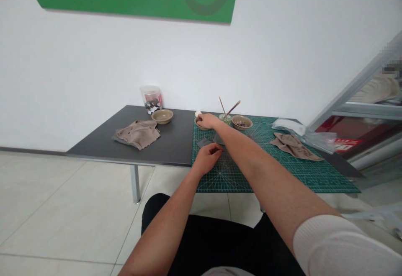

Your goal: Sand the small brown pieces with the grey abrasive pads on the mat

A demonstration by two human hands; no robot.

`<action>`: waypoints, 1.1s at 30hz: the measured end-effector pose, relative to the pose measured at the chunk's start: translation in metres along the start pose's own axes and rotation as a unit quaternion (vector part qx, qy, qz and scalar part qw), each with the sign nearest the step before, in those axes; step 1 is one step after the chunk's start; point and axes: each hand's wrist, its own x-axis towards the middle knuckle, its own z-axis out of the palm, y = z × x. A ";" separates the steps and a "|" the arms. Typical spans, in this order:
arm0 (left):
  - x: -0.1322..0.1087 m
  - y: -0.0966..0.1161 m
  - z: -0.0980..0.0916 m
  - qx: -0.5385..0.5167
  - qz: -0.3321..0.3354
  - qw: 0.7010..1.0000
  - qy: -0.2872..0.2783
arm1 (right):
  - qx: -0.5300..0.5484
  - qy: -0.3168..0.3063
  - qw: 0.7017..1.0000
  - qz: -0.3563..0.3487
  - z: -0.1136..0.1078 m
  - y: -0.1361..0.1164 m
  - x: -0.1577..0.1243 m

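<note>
My right hand reaches across to the far left part of the green cutting mat. Its fingers are bent together and dip into a small tan bowl, so their tips and the bowl's contents are hidden. Nearer to me, my left hand is closed over the mat with thumb and fingers pinched; whatever is between them is too small to make out. Just beyond it lie dark grey flat pieces, partly covered by my hands and right forearm. A small white round object stands behind the bowl.
Behind my forearm are a glass jar holding thin sticks and a bowl of small dark pieces. A brown cloth and clear plastic bag lie right. Leftward are another cloth, a bowl and a clear tub.
</note>
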 end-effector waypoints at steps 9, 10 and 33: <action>0.001 0.002 0.000 -0.004 -0.012 1.000 0.004 | -0.015 -0.025 0.999 -0.024 0.000 0.000 0.002; 0.000 0.002 0.000 0.000 -0.014 1.000 0.005 | -0.017 -0.029 0.999 -0.030 0.000 0.000 0.002; 0.001 0.005 0.000 0.002 -0.009 1.000 0.000 | -0.055 -0.010 0.998 0.041 -0.004 -0.011 -0.006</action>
